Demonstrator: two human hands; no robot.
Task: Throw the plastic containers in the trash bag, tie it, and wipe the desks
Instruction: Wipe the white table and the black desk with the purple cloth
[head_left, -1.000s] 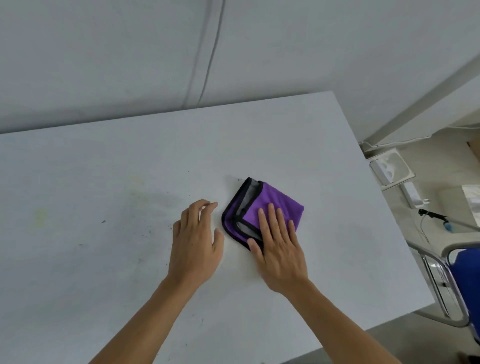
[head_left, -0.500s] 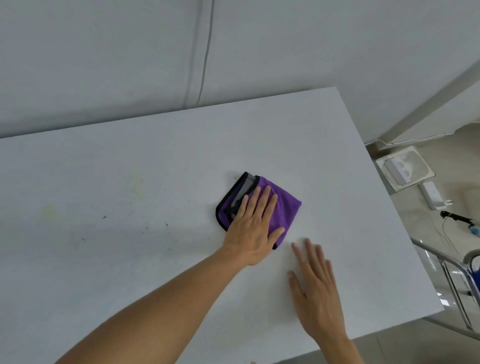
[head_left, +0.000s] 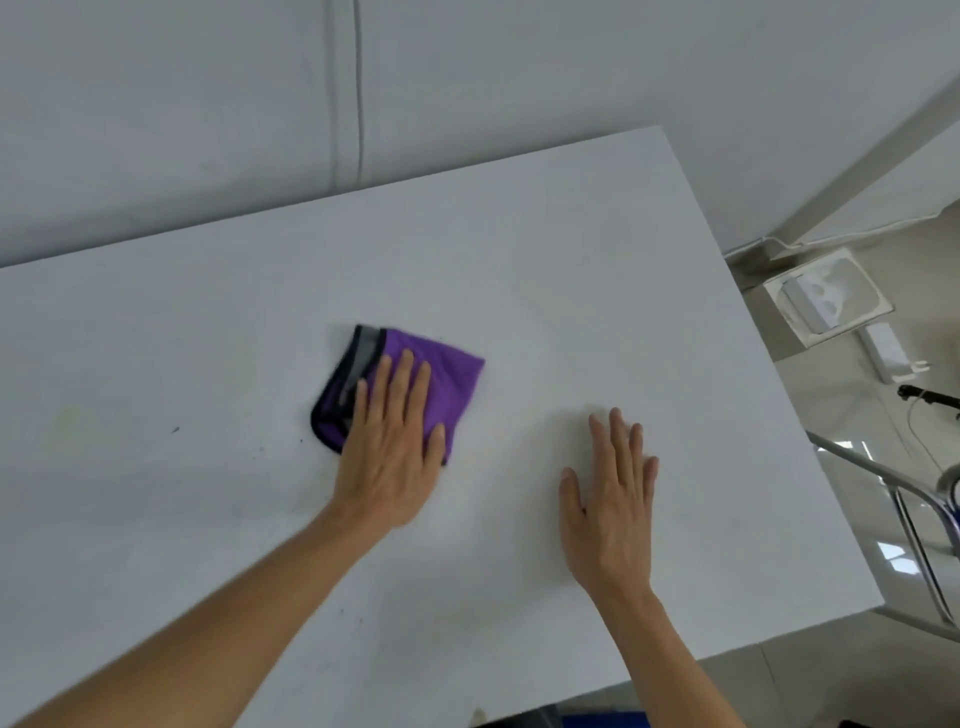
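Two bare forearms and hands fill the lower frame, seen from the head camera. The left hand (head_left: 387, 457) and right hand (head_left: 610, 506) carry no gloves, rings, watches or bands. No sleeve shows on either arm; both are uncovered from wrist to the frame's bottom edge. The fingers (head_left: 402, 384) are slender with short, unpainted nails as far as the slight blur allows. The left forearm is long and lean, crossing much of the picture; the right forearm appears shorter in view.

cloth (head_left: 447, 379): purple, black trim, grey inner fold | desk (head_left: 571, 270): white, dark specks | wall (head_left: 519, 67): white
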